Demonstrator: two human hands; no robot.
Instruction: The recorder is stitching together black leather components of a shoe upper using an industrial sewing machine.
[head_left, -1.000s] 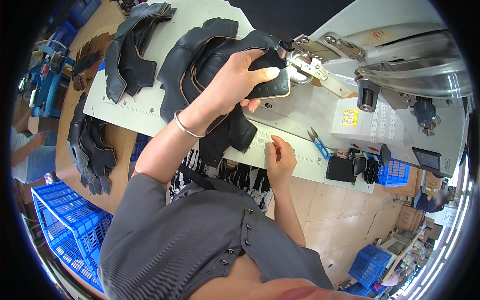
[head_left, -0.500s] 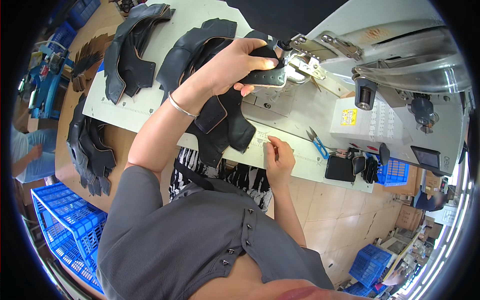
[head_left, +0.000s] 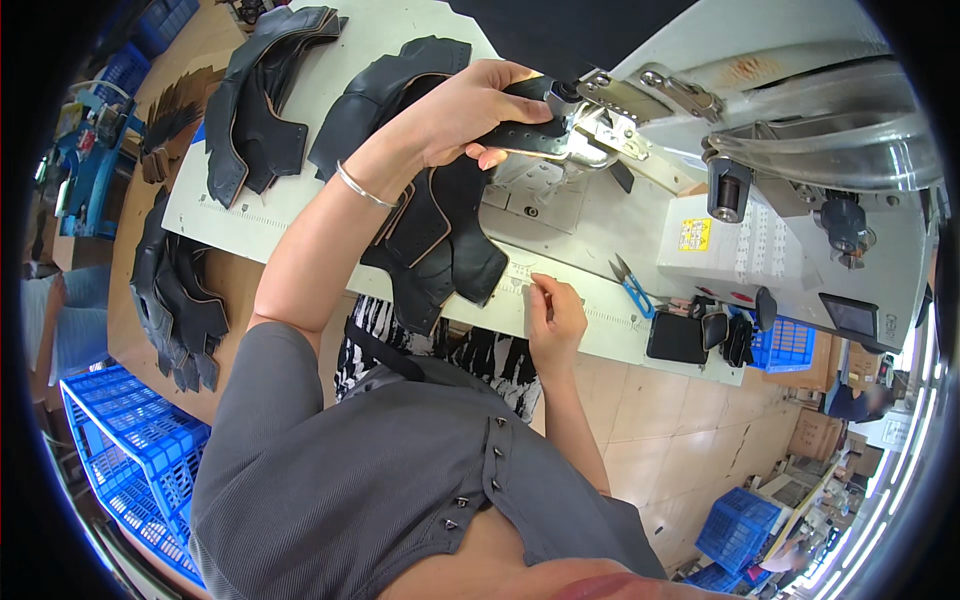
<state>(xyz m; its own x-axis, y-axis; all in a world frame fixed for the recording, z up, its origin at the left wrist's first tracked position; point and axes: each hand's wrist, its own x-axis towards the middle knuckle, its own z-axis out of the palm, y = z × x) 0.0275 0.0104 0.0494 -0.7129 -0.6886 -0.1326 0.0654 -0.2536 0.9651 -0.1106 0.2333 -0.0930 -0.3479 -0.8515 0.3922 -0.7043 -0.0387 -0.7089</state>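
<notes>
My left hand (head_left: 475,112), with a silver bangle on its wrist, grips a black leather shoe part (head_left: 530,138) with a row of small holes along its edge. The thumb presses on top and fingertips show underneath. Its right end lies at the presser foot and needle area of a sewing machine (head_left: 590,130); the needle point is hidden. More joined black leather parts (head_left: 425,235) hang from it below my wrist and over the table's front edge. My right hand (head_left: 556,318) rests by that edge, fingers curled in, with nothing visible in them.
Stacked black leather parts (head_left: 255,130) lie on the left of the white table (head_left: 235,225), others (head_left: 180,300) on a brown surface. Blue-handled thread snips (head_left: 632,288) and a black pad (head_left: 676,336) lie right. Blue crates (head_left: 140,440) stand lower left. Another person sits far left.
The leather part has moved slightly up and left at the machine, with my left hand following. A dark flat strip now shows right of the presser foot. My right hand has hardly moved.
</notes>
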